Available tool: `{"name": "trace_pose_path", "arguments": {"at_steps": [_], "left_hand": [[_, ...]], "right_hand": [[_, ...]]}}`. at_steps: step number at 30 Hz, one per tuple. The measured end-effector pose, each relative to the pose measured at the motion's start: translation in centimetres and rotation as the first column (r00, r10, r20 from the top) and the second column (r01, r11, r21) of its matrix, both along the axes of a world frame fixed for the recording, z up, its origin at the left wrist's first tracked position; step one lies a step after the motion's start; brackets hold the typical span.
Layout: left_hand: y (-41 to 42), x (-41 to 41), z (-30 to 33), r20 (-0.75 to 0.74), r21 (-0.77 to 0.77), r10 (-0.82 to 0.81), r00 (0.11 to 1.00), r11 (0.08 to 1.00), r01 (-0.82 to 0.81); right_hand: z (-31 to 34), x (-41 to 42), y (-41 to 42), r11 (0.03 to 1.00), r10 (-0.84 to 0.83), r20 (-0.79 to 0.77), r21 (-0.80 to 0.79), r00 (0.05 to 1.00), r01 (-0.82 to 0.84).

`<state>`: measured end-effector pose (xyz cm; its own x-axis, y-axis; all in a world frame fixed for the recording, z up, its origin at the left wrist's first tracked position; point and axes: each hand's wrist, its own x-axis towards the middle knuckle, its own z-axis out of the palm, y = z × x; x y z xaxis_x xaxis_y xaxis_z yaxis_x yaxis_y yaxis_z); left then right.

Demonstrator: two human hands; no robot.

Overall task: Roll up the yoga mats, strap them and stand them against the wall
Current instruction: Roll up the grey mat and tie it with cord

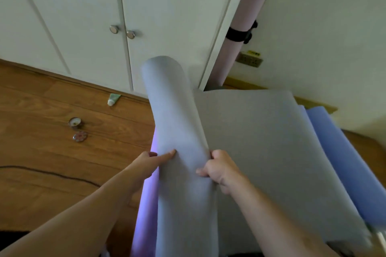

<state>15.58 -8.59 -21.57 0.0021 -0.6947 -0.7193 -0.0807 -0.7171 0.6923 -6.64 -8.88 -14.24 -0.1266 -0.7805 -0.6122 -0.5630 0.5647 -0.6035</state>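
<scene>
Three yoga mats — grey [261, 142], purple [338, 152], pink [240, 27] — two hands, two knobs [122, 31].

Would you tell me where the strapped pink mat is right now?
In the head view, the pink mat stands upper right, between the white cabinet and the wall.

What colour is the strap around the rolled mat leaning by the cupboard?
Black, in the head view: the strap wraps the pink rolled mat.
</scene>
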Motion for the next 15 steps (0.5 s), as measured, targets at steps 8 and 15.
{"name": "trace_pose_path", "arguments": {"at_steps": [8,15], "left_hand": [[0.2,-6.3,16.4,-0.355,-0.272,-0.135,0.925,0.962,0.036],[0.1,-10.0,28.7,0.666,-0.549,-0.169,0.726,0.548,0.631]], "right_hand": [[10.7,-6.5,4.5,0.967,-0.128,0.414,-0.149,0.901,0.206],[13.0,-1.9,7.7,0.975,-0.012,0.172,-0.216,0.985,0.05]]}}
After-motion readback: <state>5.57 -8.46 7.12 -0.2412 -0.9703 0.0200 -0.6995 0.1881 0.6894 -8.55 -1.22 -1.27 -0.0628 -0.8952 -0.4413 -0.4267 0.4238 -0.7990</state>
